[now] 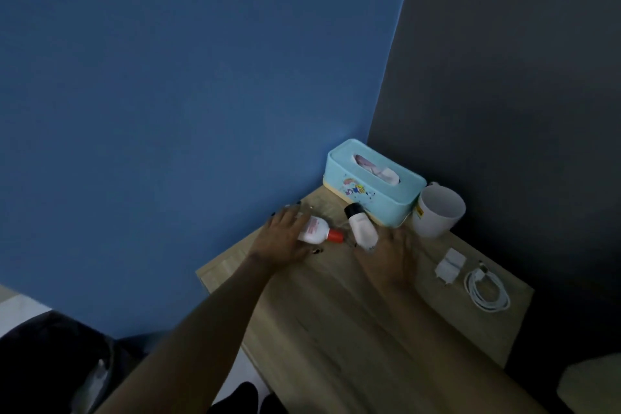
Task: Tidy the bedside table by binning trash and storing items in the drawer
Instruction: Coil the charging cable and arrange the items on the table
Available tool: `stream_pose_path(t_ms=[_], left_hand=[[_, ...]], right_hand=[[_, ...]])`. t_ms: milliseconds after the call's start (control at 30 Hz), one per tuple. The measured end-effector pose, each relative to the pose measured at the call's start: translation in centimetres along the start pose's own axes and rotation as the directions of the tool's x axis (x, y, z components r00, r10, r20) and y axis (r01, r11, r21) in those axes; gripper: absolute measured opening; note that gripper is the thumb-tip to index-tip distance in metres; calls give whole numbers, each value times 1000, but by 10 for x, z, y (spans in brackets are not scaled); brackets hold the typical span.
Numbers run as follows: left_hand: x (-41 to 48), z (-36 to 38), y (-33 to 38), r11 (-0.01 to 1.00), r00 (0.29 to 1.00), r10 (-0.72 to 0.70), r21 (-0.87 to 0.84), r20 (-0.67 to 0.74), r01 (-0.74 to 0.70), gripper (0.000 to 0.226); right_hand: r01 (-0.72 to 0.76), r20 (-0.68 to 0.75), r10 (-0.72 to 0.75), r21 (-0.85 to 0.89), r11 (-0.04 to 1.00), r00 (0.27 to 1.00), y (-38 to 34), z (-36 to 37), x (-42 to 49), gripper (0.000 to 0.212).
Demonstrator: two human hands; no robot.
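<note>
On the wooden bedside table (353,319) my left hand (285,239) closes around a small white bottle with a red cap (317,230) that lies on its side near the table's far left edge. My right hand (386,255) grips the lower end of a white bottle with a black cap (359,225), which is tilted with its cap toward the tissue box. A white charger plug (448,267) and a coiled white cable (485,289) lie to the right of my right hand.
A light blue tissue box (373,185) stands in the back corner against the blue wall. A white mug (437,212) stands beside it by the dark wall. The table's left edge drops off beside my left forearm.
</note>
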State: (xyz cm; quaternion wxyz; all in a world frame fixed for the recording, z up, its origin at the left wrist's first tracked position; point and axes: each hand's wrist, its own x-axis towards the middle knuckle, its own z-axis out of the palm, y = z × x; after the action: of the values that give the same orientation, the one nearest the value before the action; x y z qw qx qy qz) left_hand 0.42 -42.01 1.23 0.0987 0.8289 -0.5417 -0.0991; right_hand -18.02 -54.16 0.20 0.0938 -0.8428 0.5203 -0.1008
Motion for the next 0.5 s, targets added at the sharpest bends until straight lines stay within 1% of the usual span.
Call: stream_pose_path(t_ms=[67,100,167,233,333,433,500], left_hand=[[3,7,2,1000,999,19,-22,-37,-19,73],[4,10,3,998,998,24,-50,-56,-27,73],[5,13,8,993,996,20,-114,-92,-31,79],[4,9,17,978,994,-31,-209,-101,9,74],[2,5,29,897,979,-154,-434,-134,82,51],[2,5,33,796,959,-213,-602,-185,61,40],[6,3,33,758,948,-235,-651,-215,41,36]], right_hand=[[-21,22,20,41,999,1000,-1,-5,5,68],[-32,40,29,65,997,999,-1,-9,7,67],[-38,80,27,135,990,996,-1,-18,11,64],[-10,157,-16,163,987,987,0,-31,17,53],[98,286,-137,147,984,948,2,-63,27,39],[218,307,-243,114,969,920,-1,-101,38,19],[250,290,-281,140,958,915,-6,-121,44,12]])
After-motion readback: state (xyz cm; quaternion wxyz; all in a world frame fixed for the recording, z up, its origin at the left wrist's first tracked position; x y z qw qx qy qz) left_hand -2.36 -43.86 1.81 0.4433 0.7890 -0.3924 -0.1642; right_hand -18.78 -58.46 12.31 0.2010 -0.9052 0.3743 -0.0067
